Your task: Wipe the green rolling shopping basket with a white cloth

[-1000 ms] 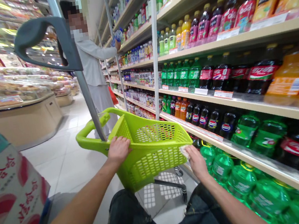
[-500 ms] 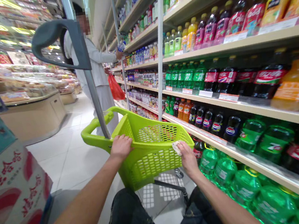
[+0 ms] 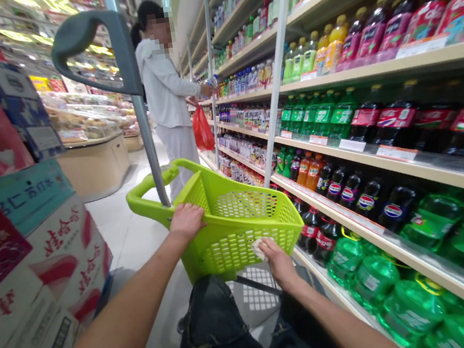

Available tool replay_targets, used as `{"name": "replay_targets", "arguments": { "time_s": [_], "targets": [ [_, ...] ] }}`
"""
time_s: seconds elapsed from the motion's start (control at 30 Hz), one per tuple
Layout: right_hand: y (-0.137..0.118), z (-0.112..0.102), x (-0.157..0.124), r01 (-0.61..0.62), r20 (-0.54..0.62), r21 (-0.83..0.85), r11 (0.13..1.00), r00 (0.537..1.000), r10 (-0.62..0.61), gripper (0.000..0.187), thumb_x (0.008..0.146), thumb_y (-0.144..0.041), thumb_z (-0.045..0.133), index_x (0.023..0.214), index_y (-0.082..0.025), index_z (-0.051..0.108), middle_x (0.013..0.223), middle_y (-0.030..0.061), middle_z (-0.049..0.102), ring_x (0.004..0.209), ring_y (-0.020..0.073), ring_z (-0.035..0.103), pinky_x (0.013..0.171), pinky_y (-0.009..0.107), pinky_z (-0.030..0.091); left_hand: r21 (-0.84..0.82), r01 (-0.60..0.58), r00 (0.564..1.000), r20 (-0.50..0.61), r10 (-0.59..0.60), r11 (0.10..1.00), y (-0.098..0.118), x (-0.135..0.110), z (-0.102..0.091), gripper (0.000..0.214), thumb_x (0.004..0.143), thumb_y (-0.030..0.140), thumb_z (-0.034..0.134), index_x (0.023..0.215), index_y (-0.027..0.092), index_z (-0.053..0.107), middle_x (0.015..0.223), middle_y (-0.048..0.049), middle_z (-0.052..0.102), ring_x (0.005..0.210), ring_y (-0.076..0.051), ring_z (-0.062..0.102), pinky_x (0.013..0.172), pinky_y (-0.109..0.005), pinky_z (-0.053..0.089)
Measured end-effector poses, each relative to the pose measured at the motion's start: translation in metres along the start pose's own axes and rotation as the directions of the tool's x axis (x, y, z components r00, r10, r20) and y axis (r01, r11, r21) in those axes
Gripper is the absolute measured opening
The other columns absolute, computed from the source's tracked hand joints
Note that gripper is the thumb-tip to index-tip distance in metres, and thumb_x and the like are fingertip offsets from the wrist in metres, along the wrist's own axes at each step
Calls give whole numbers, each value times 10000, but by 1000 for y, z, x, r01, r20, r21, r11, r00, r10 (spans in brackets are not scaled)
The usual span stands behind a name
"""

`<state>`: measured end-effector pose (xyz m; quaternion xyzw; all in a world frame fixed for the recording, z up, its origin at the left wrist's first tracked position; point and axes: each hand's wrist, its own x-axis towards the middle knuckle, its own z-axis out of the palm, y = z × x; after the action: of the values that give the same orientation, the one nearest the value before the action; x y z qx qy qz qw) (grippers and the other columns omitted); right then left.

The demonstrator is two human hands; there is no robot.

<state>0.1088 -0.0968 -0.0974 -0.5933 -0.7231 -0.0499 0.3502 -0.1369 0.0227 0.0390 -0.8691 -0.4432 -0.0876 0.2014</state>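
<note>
A lime-green plastic shopping basket (image 3: pixel 226 252) with perforated walls stands in front of me on a wheeled frame. My left hand (image 3: pixel 187 221) is closed over its near-left rim, just right of the grey metal pole (image 3: pixel 150 151). On the basket's near side wall, toward the right, my right hand (image 3: pixel 275 257) presses a crumpled white cloth or tissue (image 3: pixel 261 247). Its fingers are closed around that piece. A dark grey loop handle (image 3: pixel 96 55) tops the pole. The basket's inside looks bare where it shows.
Shelves of bottled drinks (image 3: pixel 374 200) run along my right, with large green bottles (image 3: pixel 410 310) at floor level. Stacked drink cartons (image 3: pixel 60 238) stand close on the left. Ahead, a person in white (image 3: pixel 166 91) holds a bottle and a red bag (image 3: pixel 202 129). Behind is a rounded display counter (image 3: pixel 97 167).
My right hand has moved the white cloth left and down, from near the basket's right corner onto its side wall. My left hand stays on the rim. The view has turned left.
</note>
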Motion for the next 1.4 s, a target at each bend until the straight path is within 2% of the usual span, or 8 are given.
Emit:
{"name": "replay_targets", "arguments": {
  "time_s": [0.13,0.33,0.57,0.73,0.97,1.13,1.27,1.4],
  "targets": [
    [-31,25,31,174,-149,60,983,975,-164,449,802,-49,332,1193,-182,510,1351,77,404,1300,186,253,1053,413,274,12,38,999,-5,-38,999,-10,-13,1,186,732,313,564,829,163,618,893,-88,666,900,-250,565,809,-370,352],
    [-48,76,28,187,132,55,981,972,-192,411,768,-15,399,1078,-204,592,1193,94,564,1193,199,432,969,404,389,16,91,996,-4,-91,996,-17,-19,4,189,738,294,551,829,149,632,884,-102,666,903,-255,565,878,-403,328],
    [-83,72,74,341,-95,175,924,940,-329,462,790,-24,359,1195,-178,516,1320,93,445,1281,180,296,1049,407,286,-53,35,999,39,-33,998,-35,-32,-5,237,783,180,450,959,203,608,989,-43,662,947,-174,576,895,-320,364],
    [-104,93,62,349,64,177,920,929,-365,370,784,-31,434,1086,-171,596,1193,123,561,1184,206,444,963,403,399,-169,-21,995,-95,5,985,-55,-67,-12,406,732,50,378,1084,163,543,1122,-69,608,1049,-164,534,964,-333,357],
    [-182,55,108,567,-216,252,785,823,-525,404,834,-68,374,1197,-177,516,1297,87,473,1274,176,309,1047,405,301,-203,399,739,-506,-444,894,-90,-118,-21,387,730,104,358,1070,127,542,1126,-124,578,1098,-252,479,965,-449,347],
    [-217,80,112,662,-169,190,725,749,-640,349,868,-117,399,1185,-193,524,1291,69,483,1275,197,307,1038,427,311,-122,394,879,-241,-412,911,-100,-124,-31,418,712,96,344,1034,195,591,1117,-51,607,1152,-242,441,1016,-443,287],
    [-199,115,71,711,12,208,672,685,-729,278,843,-147,480,1096,-193,585,1195,75,566,1177,192,445,986,380,390,-115,411,879,-212,-427,904,-98,-125,-32,458,703,84,332,1081,190,569,1163,-45,581,1193,-228,401,1044,-442,250],
    [-196,92,78,702,-81,275,657,698,-711,297,859,-136,424,1107,-198,578,1201,62,559,1211,174,402,1000,360,376,-126,394,892,-187,-412,910,-101,-127,-32,463,714,83,335,1112,189,546,1216,-48,549,1221,-215,374,1050,-431,250]
  ]
}}
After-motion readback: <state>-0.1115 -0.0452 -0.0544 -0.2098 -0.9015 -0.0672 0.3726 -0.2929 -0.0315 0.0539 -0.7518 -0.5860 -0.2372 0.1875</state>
